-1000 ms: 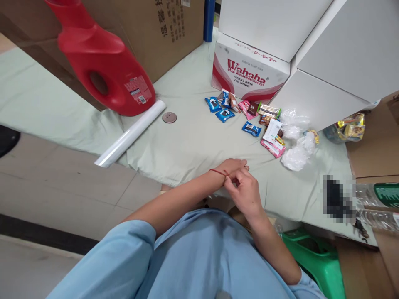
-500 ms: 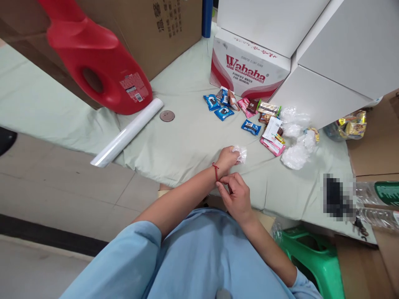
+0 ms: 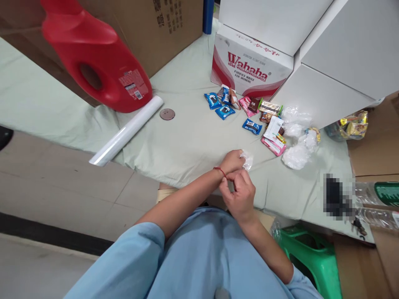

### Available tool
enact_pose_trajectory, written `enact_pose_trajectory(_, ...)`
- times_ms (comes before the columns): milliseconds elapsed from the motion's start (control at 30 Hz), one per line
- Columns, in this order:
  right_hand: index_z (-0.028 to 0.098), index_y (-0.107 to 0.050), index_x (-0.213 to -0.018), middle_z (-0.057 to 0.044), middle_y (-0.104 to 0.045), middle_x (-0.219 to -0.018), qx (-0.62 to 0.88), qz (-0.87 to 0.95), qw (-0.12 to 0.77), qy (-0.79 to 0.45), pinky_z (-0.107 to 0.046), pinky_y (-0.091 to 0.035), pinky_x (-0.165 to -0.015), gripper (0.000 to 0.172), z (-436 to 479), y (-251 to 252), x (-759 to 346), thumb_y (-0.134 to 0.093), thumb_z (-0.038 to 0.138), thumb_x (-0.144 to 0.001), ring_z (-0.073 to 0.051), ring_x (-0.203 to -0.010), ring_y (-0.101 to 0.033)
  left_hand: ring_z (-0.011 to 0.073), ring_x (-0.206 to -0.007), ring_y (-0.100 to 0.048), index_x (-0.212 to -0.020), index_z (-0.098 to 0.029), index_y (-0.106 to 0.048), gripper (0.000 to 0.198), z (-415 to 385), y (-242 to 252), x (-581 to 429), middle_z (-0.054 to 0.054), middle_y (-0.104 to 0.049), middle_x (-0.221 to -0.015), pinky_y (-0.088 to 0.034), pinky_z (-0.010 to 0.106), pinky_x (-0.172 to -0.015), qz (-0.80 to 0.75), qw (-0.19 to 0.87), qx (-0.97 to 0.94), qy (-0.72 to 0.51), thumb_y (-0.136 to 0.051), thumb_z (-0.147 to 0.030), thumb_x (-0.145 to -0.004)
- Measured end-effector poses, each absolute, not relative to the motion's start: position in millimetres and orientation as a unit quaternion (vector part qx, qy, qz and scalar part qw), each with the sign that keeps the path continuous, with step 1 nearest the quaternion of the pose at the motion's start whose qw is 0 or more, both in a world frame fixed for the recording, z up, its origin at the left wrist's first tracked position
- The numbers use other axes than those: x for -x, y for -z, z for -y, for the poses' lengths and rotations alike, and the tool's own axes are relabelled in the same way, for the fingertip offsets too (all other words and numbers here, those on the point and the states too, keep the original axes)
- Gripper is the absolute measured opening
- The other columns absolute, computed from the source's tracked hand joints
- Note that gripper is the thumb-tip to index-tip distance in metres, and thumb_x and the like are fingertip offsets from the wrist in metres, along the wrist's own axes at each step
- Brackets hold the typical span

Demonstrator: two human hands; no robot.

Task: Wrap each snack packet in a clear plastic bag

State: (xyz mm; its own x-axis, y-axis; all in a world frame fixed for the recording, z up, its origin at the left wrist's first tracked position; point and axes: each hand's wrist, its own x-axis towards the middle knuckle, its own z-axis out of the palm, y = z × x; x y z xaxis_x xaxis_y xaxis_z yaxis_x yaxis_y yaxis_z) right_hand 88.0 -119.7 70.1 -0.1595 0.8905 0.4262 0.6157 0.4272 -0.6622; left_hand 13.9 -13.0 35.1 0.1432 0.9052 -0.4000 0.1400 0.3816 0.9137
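My left hand (image 3: 233, 161) is closed on a crumpled piece of clear plastic film (image 3: 248, 160) above the green cloth. Around that wrist runs a thin red string bracelet (image 3: 219, 169). My right hand (image 3: 240, 194) pinches the bracelet at the side nearer me, thumb against forefinger, drawing it slightly off the skin. Beyond the hands lie a blue snack packet (image 3: 252, 126) and a pink packet (image 3: 273, 146) with a white packet (image 3: 273, 128) on it. Bunched clear plastic (image 3: 296, 154) sits to their right.
A red jug (image 3: 102, 62) and a white film roll (image 3: 127, 131) are at left, beside a brown round disc (image 3: 167, 114). Behind the snacks stands a Wahaha carton (image 3: 249, 66). Clear bottles (image 3: 374, 218) and a green stool (image 3: 318, 257) are at right.
Both hands have shifted a little to the right together. The right hand still pinches the bracelet, and the film in the left hand shows more.
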Motion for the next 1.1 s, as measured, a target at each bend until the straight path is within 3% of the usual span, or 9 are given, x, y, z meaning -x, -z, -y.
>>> enact_pose_trajectory(133, 0.022, -0.061, -0.080, -0.002, -0.059, -0.079, 0.527, 0.719, 0.416, -0.180, -0.030, -0.047, -0.064, 0.014, 118.2, -67.3, -88.2, -0.058, 0.021, -0.094, -0.016, -0.068, -0.055, 0.0249, -0.100, -0.065, -0.063, -0.020, -0.060, 0.019, 9.6, -43.7, -8.5, 0.005, -0.067, -0.078, -0.047, 0.033, -0.101, -0.581, 0.564, -0.495, -0.315, -0.067, -0.003, -0.071)
enact_pose_trajectory(267, 0.021, -0.062, -0.081, 0.000, -0.056, -0.078, 0.538, 0.704, 0.408, -0.222, -0.028, -0.044, -0.061, 0.018, 114.3, -59.8, -102.4, -0.058, 0.027, -0.098, -0.014, -0.064, -0.051, 0.0257, -0.122, -0.059, -0.090, -0.019, -0.071, 0.012, 9.3, -50.0, 2.6, 0.010, -0.072, -0.113, -0.044, 0.033, -0.109, -0.599, 0.535, -0.473, -0.362, -0.063, -0.013, -0.083)
enact_pose_trajectory(400, 0.020, -0.067, -0.093, -0.001, -0.062, -0.082, 0.558, 0.663, 0.418, -0.272, -0.028, -0.046, -0.066, 0.020, 111.1, -51.8, -128.0, -0.059, 0.036, -0.102, -0.015, -0.070, -0.056, 0.0207, -0.103, -0.070, -0.123, -0.017, -0.065, 0.035, 21.9, -53.3, 16.9, 0.012, -0.074, -0.118, -0.057, 0.030, -0.085, -0.593, 0.580, -0.393, -0.396, -0.042, -0.035, -0.103)
enact_pose_trajectory(500, 0.019, -0.067, -0.104, -0.002, -0.066, -0.084, 0.597, 0.592, 0.443, -0.311, -0.028, -0.048, -0.065, 0.026, 104.1, -45.9, -145.6, -0.060, 0.044, -0.101, -0.016, -0.069, -0.058, 0.0203, -0.093, -0.074, -0.133, -0.017, -0.059, 0.046, 37.6, -55.6, 26.4, 0.014, -0.074, -0.121, -0.059, 0.028, -0.069, -0.520, 0.703, -0.244, -0.420, -0.038, -0.049, -0.106)
enact_pose_trajectory(667, 0.021, -0.064, -0.125, -0.007, -0.069, -0.109, 0.595, 0.542, 0.455, -0.380, -0.026, -0.047, -0.058, 0.048, 89.6, -48.8, -148.6, -0.072, 0.054, -0.091, -0.015, -0.072, -0.059, 0.0234, -0.092, -0.074, -0.119, -0.017, -0.068, 0.054, 64.2, -56.9, 33.4, 0.015, -0.076, -0.116, -0.058, 0.026, -0.060, -0.401, 0.815, -0.178, -0.379, -0.061, -0.064, -0.094)
enact_pose_trajectory(833, 0.021, -0.070, -0.090, 0.003, -0.060, -0.071, 0.573, 0.476, 0.435, -0.506, -0.024, -0.037, -0.050, 0.039, 86.2, -51.1, -137.9, -0.081, 0.057, -0.080, -0.011, -0.056, -0.045, 0.0219, -0.100, -0.071, -0.107, -0.017, -0.072, 0.048, 86.0, -48.3, 45.1, 0.009, -0.076, -0.112, -0.062, 0.035, -0.086, -0.321, 0.824, -0.207, -0.419, -0.092, -0.039, -0.070)
enact_pose_trajectory(967, 0.022, -0.065, -0.083, 0.008, -0.047, -0.058, 0.584, 0.374, 0.454, -0.560, -0.023, -0.026, -0.042, 0.045, 87.1, -45.9, -139.0, -0.085, 0.060, -0.070, -0.008, -0.047, -0.034, 0.0134, -0.071, -0.067, -0.082, -0.015, -0.067, 0.041, 94.0, -32.1, 58.0, 0.004, -0.072, -0.083, -0.052, 0.023, -0.060, -0.429, 0.777, -0.210, -0.409, -0.095, -0.040, -0.066)
enact_pose_trajectory(1100, 0.022, -0.063, -0.081, 0.010, -0.043, -0.057, 0.583, 0.315, 0.473, -0.581, -0.022, -0.020, -0.041, 0.048, 87.3, -43.9, -143.6, -0.089, 0.059, -0.066, -0.007, -0.045, -0.026, 0.0105, -0.068, -0.063, -0.082, -0.015, -0.067, 0.046, 95.0, -26.3, 61.5, 0.003, -0.070, -0.083, -0.046, 0.020, -0.058, -0.464, 0.735, -0.234, -0.435, -0.093, -0.050, -0.066)
